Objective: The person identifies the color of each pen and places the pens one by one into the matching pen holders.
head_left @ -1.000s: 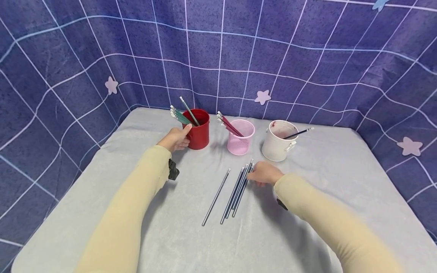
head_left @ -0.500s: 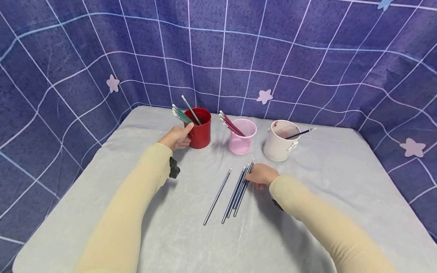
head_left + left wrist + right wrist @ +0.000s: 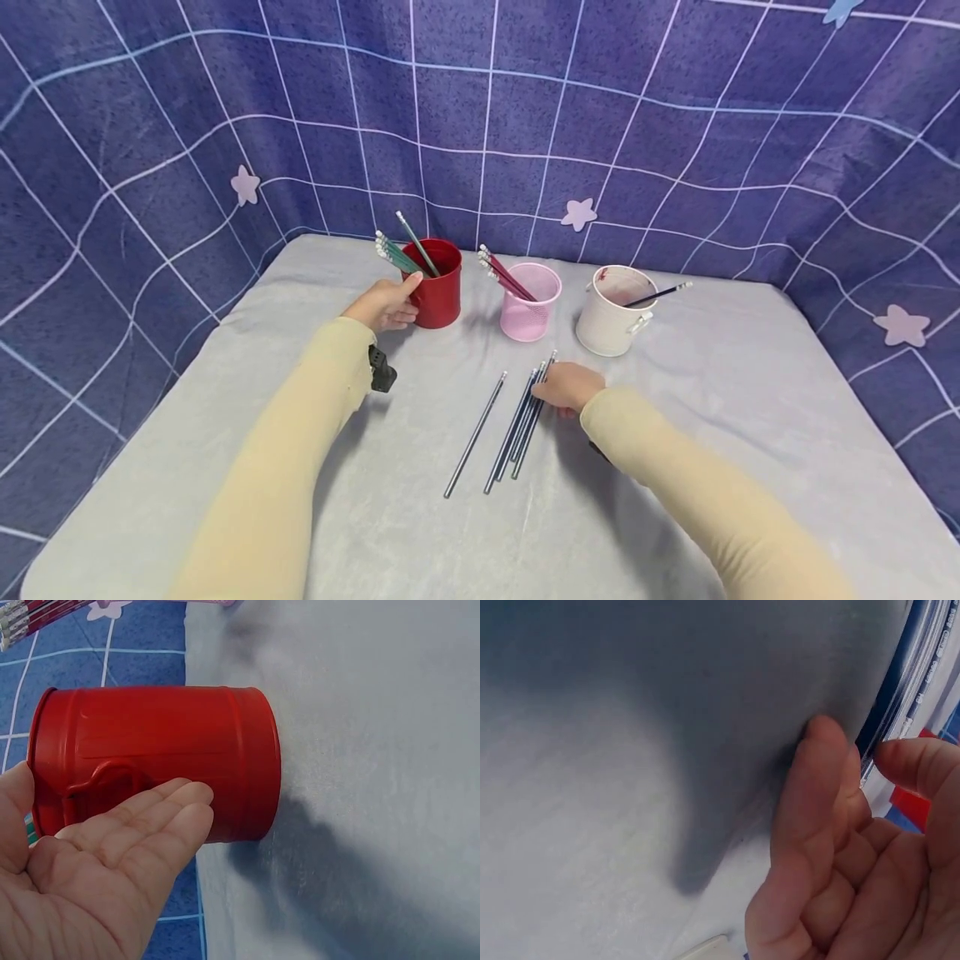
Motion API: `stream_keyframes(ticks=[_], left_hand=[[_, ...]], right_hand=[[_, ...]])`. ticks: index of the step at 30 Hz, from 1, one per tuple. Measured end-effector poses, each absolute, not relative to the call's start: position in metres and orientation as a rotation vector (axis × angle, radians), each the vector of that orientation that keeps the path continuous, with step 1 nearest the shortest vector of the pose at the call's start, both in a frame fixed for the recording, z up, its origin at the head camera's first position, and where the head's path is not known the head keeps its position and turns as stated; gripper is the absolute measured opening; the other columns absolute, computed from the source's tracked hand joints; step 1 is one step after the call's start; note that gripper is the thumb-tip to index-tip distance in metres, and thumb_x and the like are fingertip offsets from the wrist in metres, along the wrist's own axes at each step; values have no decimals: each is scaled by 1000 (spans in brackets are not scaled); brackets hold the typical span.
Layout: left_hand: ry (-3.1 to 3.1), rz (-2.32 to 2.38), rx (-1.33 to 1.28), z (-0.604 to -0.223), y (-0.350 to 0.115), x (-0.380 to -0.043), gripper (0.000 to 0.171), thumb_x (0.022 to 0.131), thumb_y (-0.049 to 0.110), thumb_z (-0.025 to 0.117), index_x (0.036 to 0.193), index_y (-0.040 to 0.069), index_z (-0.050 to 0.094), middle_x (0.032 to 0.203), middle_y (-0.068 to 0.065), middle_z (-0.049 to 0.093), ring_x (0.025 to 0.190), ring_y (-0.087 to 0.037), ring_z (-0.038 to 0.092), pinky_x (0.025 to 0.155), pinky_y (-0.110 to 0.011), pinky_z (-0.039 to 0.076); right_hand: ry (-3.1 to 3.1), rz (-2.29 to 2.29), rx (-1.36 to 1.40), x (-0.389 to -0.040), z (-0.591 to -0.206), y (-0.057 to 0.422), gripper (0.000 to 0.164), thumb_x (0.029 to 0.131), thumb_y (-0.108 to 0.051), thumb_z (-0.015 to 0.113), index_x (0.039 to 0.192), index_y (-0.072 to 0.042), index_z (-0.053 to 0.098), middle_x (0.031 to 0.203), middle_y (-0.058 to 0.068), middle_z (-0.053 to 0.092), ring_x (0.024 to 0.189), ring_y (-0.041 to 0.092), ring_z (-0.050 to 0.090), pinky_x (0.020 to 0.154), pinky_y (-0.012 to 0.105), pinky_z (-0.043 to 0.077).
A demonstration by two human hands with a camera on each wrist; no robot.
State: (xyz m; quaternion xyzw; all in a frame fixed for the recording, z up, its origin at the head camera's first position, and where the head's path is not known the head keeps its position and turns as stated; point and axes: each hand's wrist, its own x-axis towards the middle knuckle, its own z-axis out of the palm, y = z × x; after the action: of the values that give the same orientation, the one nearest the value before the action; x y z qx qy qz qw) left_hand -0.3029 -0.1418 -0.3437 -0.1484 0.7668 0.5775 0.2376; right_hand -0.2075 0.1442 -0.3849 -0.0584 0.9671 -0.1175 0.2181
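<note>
Against the side of a red bucket (image 3: 438, 302) rests my left hand (image 3: 386, 305), its fingers lying straight beside the small handle and its thumb near the rim. Green pencils (image 3: 397, 257) lean inside that bucket, white erasers up. My right hand (image 3: 572, 387) is at the upper part of a loose bundle of dark blue pencils (image 3: 513, 446) on the table. In the right wrist view, the thumb (image 3: 904, 761) and curled fingers (image 3: 817, 780) pinch at the pencils' edge; how many lie between them is hidden. One more dark pencil (image 3: 476, 433) lies apart to the left.
A pink mesh cup (image 3: 525, 323) holds several magenta pencils (image 3: 512, 278). Right of it stands a white pail (image 3: 604, 327) with one dark blue pencil (image 3: 660, 294) leaning out. Grey cloth (image 3: 405, 517) covers the table; a blue gridded curtain (image 3: 450, 108) hangs behind.
My right hand has shifted slightly left, further over the dark blue pencils. My left hand stays on the red bucket, and the containers have not moved.
</note>
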Motion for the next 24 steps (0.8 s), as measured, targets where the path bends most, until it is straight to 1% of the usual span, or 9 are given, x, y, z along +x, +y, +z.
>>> stream_keyframes(ticks=[6,11,15,20,24], left_hand=[[2097,1576,-396,-343,-142,-303,74,101,46,35,145,-11,20,144,-28,39,131,-35,42,106,-42,34],[2095,1558,-391,-343,-141,-303,75,101,47,35,147,-10,18,145,-27,37,133,-35,40,107,-42,33],[2090,1556,-399,-344,-140,-304,75,100,48,35,148,-8,17,145,-26,38,133,-34,39,108,-42,33],[2099,1550,-414,-344,-142,-303,75,100,48,34,147,-8,18,145,-26,39,132,-34,40,107,-42,34],[2102,1554,-406,-344,-142,-304,76,100,48,34,148,-8,17,145,-26,38,132,-35,40,107,-42,34]], right_hand=[[2643,-381,-140,-210,-389,147,31,86,-27,54,61,-9,60,48,-1,58,42,11,53,47,25,40],[2661,-371,-132,-209,-390,147,30,84,-24,57,59,-9,61,44,-2,56,40,11,52,45,26,39],[2668,-404,-89,-207,-390,146,27,84,-22,58,60,-9,60,44,-1,55,40,11,53,45,25,38],[2698,-485,-74,-208,-391,147,27,84,-27,59,63,-10,58,46,-1,56,40,11,52,43,25,37],[2754,-518,-85,-211,-393,150,31,84,-30,59,60,-11,59,45,-2,55,43,12,51,44,25,35]])
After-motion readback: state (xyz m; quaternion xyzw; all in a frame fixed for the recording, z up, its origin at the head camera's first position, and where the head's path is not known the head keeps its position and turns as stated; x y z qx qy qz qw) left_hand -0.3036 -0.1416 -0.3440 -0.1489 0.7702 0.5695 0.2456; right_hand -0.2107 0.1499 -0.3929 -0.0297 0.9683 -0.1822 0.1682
